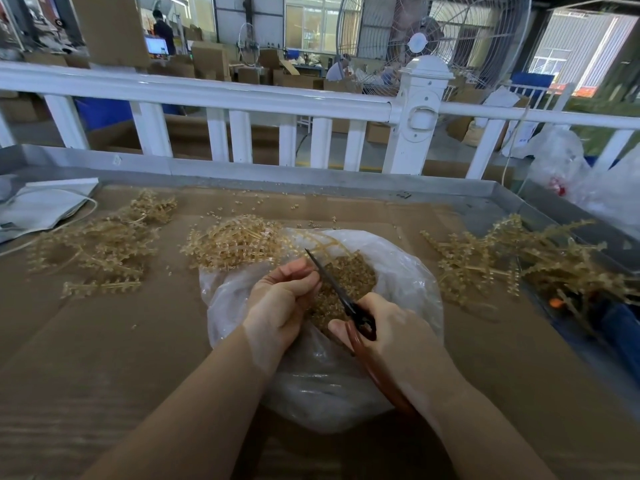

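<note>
Clear plastic bag (401,271) sits mid-table, mouth open toward the far side, and holds a heap of small amber cut pieces (353,277). The table (138,341) is lined with brown cardboard inside a raised metal rim (277,176), so it works as a shallow tray. It carries three loose piles of amber plastic sprues: left pile (100,247), centre pile (235,244) touching the bag's far edge, and right pile (512,261). Stray bits are scattered on the far cardboard. White pouch (45,206) at far left.

Both hands are over the bag mouth. Right hand (391,332) grips the scissors (332,282) by red-brown handles, dark blades pointing far-left over the cut pieces. Left hand (280,303) has fingers curled with fingertips right against the blade; what it pinches is hidden, can't tell. The hands are close together with the scissors between them.

White fence (242,95) and a big fan (429,39) stand beyond the table.
</note>
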The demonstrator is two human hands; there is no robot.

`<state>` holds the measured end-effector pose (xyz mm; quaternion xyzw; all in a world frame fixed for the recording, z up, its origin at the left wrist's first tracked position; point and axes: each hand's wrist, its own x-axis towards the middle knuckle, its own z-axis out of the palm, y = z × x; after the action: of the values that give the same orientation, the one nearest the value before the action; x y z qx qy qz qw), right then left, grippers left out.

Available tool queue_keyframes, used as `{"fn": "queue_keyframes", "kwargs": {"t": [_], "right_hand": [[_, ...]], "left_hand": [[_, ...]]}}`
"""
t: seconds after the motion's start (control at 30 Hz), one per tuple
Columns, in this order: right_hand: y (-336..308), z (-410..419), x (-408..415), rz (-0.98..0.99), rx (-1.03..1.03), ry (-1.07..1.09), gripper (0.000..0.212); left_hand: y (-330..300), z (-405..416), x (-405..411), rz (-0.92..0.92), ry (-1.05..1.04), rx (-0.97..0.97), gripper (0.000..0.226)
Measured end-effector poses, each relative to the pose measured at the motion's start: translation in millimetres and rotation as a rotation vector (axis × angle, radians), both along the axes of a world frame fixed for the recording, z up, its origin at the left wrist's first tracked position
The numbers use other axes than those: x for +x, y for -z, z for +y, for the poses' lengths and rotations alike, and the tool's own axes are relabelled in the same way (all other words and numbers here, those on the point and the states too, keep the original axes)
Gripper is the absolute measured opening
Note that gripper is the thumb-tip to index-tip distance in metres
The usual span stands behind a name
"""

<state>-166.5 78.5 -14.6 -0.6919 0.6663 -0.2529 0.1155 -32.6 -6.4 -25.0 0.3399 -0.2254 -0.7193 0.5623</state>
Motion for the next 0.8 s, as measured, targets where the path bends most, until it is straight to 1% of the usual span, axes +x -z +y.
{"fn": "queue_keyframes", "kwargs": {"t": [0.23,0.33,0.4,0.53,0.8], "right_hand": [[-1,0,1,-0.002,-0.006,0.026,0.035],[-1,-2,1,-0.012,0.003,0.028,0.036],[1,-2,0,-0.005,-0.001,0.030,0.037],[4,-1,0,0.025,-0.027,0.040,0.035],[10,2,1,0.116,-0.119,0.040,0.035]], "left_hand": [[4,1,0,-0.143,0.066,-0.056,0.031],[4,2,1,-0.169,0.070,-0.065,0.030],[4,1,0,-0.160,0.060,-0.059,0.027],[3,-1,-1,-0.058,0.047,0.002,0.017],[10,-3,-4,-0.030,-0.058,-0.056,0.036]]}}
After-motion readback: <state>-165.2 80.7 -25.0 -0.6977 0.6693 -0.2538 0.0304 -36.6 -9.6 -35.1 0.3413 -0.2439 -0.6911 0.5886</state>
